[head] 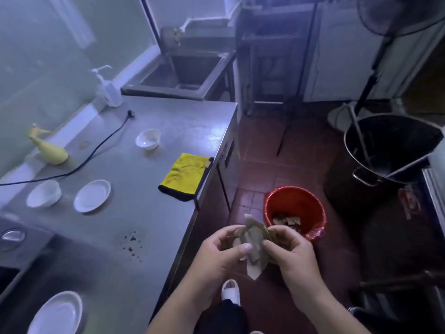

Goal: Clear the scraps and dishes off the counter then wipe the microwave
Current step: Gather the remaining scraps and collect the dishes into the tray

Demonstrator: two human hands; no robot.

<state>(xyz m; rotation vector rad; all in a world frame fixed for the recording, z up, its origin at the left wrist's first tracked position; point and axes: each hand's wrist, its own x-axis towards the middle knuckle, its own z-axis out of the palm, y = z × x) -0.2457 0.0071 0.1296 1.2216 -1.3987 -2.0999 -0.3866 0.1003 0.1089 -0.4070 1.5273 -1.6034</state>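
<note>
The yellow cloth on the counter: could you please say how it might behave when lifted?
The yellow cloth looks wrinkled and soft, so it will probably droop. It seems thin, likely light. Lying at the counter edge, a push could slide it off.

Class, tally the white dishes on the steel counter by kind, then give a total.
Bowls: 2
Plates: 2
Total: 4
</note>
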